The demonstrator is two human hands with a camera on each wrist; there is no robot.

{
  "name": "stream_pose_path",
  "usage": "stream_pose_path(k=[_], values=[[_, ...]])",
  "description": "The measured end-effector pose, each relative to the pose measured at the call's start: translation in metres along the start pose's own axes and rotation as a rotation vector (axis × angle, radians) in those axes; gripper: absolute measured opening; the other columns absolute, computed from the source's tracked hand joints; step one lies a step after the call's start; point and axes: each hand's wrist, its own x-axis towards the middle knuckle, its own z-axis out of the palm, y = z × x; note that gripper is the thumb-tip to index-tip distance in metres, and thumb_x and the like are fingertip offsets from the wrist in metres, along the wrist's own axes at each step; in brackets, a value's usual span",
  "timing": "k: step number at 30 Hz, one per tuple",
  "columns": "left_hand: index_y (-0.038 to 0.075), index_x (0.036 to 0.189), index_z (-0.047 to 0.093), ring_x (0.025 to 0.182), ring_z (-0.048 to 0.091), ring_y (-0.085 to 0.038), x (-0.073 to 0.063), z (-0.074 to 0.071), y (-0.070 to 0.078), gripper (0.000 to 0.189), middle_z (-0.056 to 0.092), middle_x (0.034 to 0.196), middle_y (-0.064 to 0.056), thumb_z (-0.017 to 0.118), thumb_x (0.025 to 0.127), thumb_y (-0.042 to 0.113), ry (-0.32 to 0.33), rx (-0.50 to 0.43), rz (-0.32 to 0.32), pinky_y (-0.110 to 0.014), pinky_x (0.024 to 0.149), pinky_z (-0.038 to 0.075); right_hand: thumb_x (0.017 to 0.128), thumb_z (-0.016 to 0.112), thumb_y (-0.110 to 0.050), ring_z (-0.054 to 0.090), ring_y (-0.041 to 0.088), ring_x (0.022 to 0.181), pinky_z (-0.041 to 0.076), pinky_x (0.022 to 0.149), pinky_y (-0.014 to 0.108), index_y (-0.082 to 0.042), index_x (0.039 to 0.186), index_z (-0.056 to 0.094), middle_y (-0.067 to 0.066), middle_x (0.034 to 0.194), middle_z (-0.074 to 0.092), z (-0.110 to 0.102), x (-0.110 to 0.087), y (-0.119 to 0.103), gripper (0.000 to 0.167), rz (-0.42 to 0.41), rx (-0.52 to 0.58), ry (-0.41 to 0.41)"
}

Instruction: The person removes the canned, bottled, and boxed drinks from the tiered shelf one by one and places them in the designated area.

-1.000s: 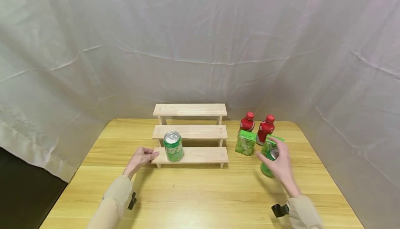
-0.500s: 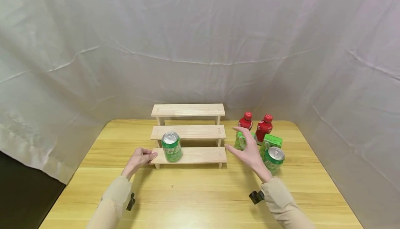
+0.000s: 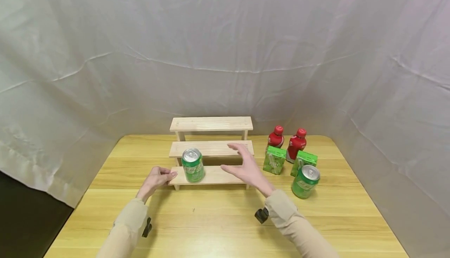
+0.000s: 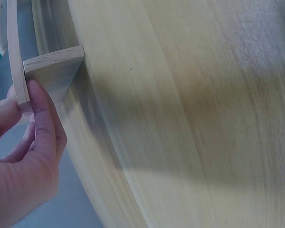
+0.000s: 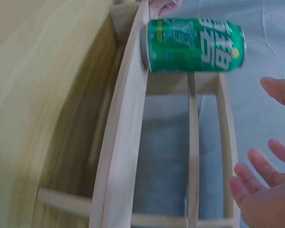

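A three-tier wooden shelf (image 3: 225,175) stands at the middle of the table. On the left part of its lowest tier a green soda can (image 3: 193,165) sits upright. My left hand (image 3: 156,180) pinches the left end of that tier; the left wrist view shows thumb and fingers (image 4: 42,114) on either side of the board. Over the shelf's right part, my right hand (image 3: 248,169) hovers with fingers spread and nothing in it. In the right wrist view the can (image 5: 194,45) lies apart from the right hand's fingertips.
At the right stand a second green soda can (image 3: 306,181), two green drink cartons (image 3: 274,160) and two red bottles (image 3: 296,145). The wooden table (image 3: 211,226) ends at grey curtains (image 3: 225,62) behind and at both sides.
My right hand has moved left, from above the right-hand can to over the shelf, uncovering that can and the cartons. The left hand keeps its pinch on the lowest tier.
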Motion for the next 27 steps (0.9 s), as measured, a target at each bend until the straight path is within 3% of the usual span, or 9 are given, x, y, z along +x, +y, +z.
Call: stream_pose_path(k=[5,10,17,22,27], values=[[-0.015,0.105,0.062,0.073,0.057,-0.013,0.000,0.001,0.002,0.033,0.063,0.082,-0.006,0.065,0.098,0.017,0.014,0.018,-0.015,-0.032,0.072,0.056,0.080,0.085,-0.018,0.051,0.037,0.132,0.042,0.111,0.055,-0.002,0.143,0.049,0.018,0.142,0.054,0.020,0.010,-0.007,0.074,0.016,0.023,-0.067],[-0.012,0.101,0.064,0.072,0.058,-0.012,-0.001,0.001,0.002,0.028,0.062,0.080,-0.004,0.066,0.098,0.016,0.013,0.006,-0.013,-0.030,0.071,0.056,0.080,0.086,-0.020,0.051,0.035,0.133,0.040,0.114,0.052,-0.004,0.145,0.046,0.017,0.144,0.053,0.039,0.020,-0.011,0.078,0.038,0.045,-0.128],[-0.010,0.098,0.065,0.071,0.058,-0.012,-0.003,0.000,0.005,0.026,0.061,0.077,-0.002,0.065,0.098,0.016,0.007,-0.005,-0.010,-0.031,0.071,0.057,0.081,0.085,-0.025,0.052,0.036,0.131,0.042,0.110,0.058,-0.004,0.147,0.043,0.018,0.146,0.051,0.065,0.031,-0.013,0.081,0.047,0.056,-0.192],[-0.012,0.103,0.064,0.072,0.058,-0.012,-0.004,0.000,0.005,0.029,0.062,0.080,-0.004,0.064,0.099,0.017,0.005,0.013,-0.010,-0.032,0.073,0.058,0.081,0.085,-0.026,0.055,0.030,0.128,0.046,0.109,0.050,-0.007,0.146,0.044,0.013,0.142,0.054,0.080,0.035,-0.016,0.079,0.042,0.029,-0.208],[-0.016,0.110,0.062,0.074,0.059,-0.014,-0.004,0.000,0.004,0.036,0.064,0.084,-0.008,0.064,0.099,0.018,0.000,0.020,-0.003,-0.036,0.076,0.058,0.082,0.084,-0.027,0.056,0.027,0.126,0.047,0.107,0.049,-0.010,0.145,0.044,0.010,0.137,0.057,0.092,0.035,-0.017,0.077,0.021,-0.021,-0.190]])
